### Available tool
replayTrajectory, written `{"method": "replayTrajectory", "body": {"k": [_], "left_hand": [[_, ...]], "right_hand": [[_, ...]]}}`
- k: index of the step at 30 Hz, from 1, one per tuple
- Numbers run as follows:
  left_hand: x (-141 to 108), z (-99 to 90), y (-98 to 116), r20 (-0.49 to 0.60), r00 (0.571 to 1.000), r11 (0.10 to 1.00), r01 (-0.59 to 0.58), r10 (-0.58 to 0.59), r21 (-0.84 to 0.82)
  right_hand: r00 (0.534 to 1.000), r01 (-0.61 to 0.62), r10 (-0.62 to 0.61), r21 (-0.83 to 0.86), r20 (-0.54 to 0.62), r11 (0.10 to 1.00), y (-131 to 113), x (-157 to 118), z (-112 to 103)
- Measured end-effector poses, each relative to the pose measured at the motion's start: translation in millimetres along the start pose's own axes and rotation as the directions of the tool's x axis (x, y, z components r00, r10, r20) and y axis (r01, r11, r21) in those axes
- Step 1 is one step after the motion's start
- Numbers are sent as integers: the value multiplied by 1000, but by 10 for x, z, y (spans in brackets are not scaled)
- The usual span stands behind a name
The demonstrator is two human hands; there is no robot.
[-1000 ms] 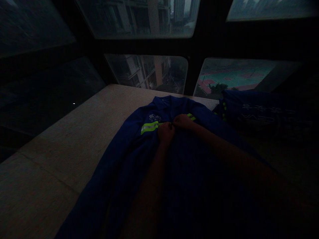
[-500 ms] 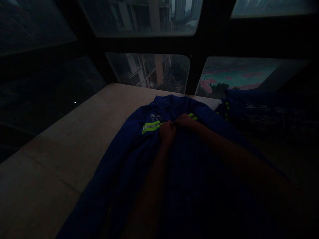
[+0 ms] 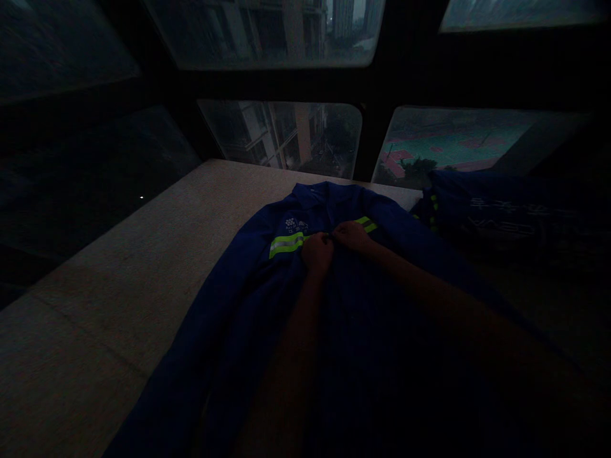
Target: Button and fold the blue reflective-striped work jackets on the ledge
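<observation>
A dark blue jacket [image 3: 248, 286] with yellow-green reflective stripes and a white chest logo lies spread out, collar away from me. My left hand [image 3: 317, 250] is closed on the front edge of the jacket, beside the left stripe. Close to its right, my right hand [image 3: 352, 235] pinches the jacket's front opening near the other stripe. The fingertips of both hands nearly meet at the middle of the chest. Dim light hides the small details between the fingers.
The jacket rests on a pale stone ledge [image 3: 157, 235]. At the right is a folded dark blue garment [image 3: 506, 210] with white lettering. Windows with dark frames [image 3: 286, 83] border the ledge at the back and left.
Both hands stay at the jacket's front with only slight finger movement; my right hand's fingers have shifted a little. The view has moved very slightly.
</observation>
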State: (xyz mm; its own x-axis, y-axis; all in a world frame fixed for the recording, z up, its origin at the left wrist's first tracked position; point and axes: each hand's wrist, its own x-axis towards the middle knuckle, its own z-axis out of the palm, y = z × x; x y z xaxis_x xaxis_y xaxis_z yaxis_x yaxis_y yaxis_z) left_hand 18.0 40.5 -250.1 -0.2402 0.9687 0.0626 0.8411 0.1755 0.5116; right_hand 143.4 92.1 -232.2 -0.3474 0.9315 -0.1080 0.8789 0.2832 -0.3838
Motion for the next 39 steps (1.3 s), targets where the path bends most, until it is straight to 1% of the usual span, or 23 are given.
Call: {"method": "replayTrajectory", "body": {"k": [3,7,12,17,21,24,27,29,31,33,36,39], "left_hand": [[3,4,-37,7,1000,1000,-18,18,-20],[11,24,-79,13,1000,999,-27,27,-47],[25,34,-119,22,998,996,-52,54,-75],[14,4,-147,32,995,991,-96,100,-96],[-7,-26,-142,44,994,991,-99,103,-90],[0,-48,-107,57,996,995,-67,71,-71],[53,-73,-45,83,997,999,6,-3,-32],[104,-91,-2,103,993,999,48,-48,4],[143,-107,30,110,991,997,66,-70,43],[153,-120,47,105,992,995,63,-71,82],[124,-135,53,99,994,991,30,-43,130],[105,-155,64,98,995,984,-1,-17,179]], "right_hand": [[1000,3,-4,-51,-15,999,-28,-49,6],[999,-9,2,-171,-42,985,-103,-167,-18],[999,47,-49,-302,2,952,-237,-254,-45],[995,100,-99,-366,21,925,-353,-245,-18],[993,109,-117,-382,4,918,-371,-235,24],[993,98,-116,-375,-25,922,-312,-228,50],[993,76,-104,-353,-62,933,-218,-227,85],[992,60,-92,-322,-86,945,-159,-234,117],[991,47,-79,-274,-107,961,-108,-248,155],[988,42,-71,-210,-136,977,-59,-269,192],[978,37,-56,-97,-201,995,33,-299,236],[962,11,-10,4,-273,1000,139,-295,267]]}}
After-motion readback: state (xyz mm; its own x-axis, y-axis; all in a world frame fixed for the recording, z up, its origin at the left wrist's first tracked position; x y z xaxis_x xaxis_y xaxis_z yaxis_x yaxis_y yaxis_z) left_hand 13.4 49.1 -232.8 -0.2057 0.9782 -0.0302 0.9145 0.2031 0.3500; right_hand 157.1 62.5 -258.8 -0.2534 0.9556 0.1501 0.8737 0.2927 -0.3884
